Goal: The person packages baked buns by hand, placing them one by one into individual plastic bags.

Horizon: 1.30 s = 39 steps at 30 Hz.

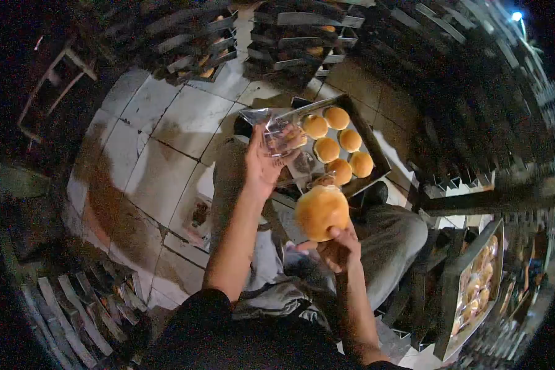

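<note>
A round golden bun (322, 213) is gripped by my right hand (342, 246), thumb on its near side, above my lap. Past its far edge shows a small brown piece that I cannot make out. Up and to the left, my left hand (266, 161) has its fingers round a clear plastic bag (280, 132), whose crinkled film catches the light. Just beyond both hands lies a dark metal tray (376, 171) with several buns (327, 150) on it. The bag overlaps the tray's left side in this view.
On the right, a crate or tray (475, 277) holds several wrapped buns. Stacked dark racks (302, 46) with more bread stand at the back. A clear packet (198, 216) lies on the tiled floor (166, 154) left of my knee. Slatted crates (80, 308) sit at lower left.
</note>
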Each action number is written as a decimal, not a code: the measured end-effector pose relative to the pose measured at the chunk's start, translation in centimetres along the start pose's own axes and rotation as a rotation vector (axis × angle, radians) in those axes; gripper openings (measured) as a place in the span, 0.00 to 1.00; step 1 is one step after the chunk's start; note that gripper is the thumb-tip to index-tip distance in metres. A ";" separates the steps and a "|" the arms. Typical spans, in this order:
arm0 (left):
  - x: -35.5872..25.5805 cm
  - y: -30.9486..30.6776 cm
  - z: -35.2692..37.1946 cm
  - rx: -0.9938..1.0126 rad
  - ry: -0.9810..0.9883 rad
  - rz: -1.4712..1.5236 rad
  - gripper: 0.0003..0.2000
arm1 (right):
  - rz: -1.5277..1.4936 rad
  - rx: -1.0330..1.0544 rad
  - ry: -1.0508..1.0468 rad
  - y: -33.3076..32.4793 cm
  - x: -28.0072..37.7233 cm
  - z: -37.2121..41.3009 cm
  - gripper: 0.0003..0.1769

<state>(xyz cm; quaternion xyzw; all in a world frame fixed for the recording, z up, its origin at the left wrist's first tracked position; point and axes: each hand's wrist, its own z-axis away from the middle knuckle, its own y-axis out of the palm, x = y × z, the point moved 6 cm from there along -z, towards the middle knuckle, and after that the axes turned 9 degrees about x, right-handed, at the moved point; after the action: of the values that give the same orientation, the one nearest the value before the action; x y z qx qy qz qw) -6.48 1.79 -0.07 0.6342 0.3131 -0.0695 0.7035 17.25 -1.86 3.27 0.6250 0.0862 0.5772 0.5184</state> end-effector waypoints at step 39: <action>-7.7 4.3 17.1 -0.189 -0.030 -1.478 0.17 | 0.969 -0.173 -0.564 5.1 1.1 -2.7 0.06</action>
<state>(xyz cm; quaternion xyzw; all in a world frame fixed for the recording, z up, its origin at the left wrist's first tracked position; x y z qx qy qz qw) -4.42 -15.73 7.64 0.1942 0.6531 -0.5059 0.5290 12.92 -1.86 7.25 0.6784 -0.4001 0.5648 0.2465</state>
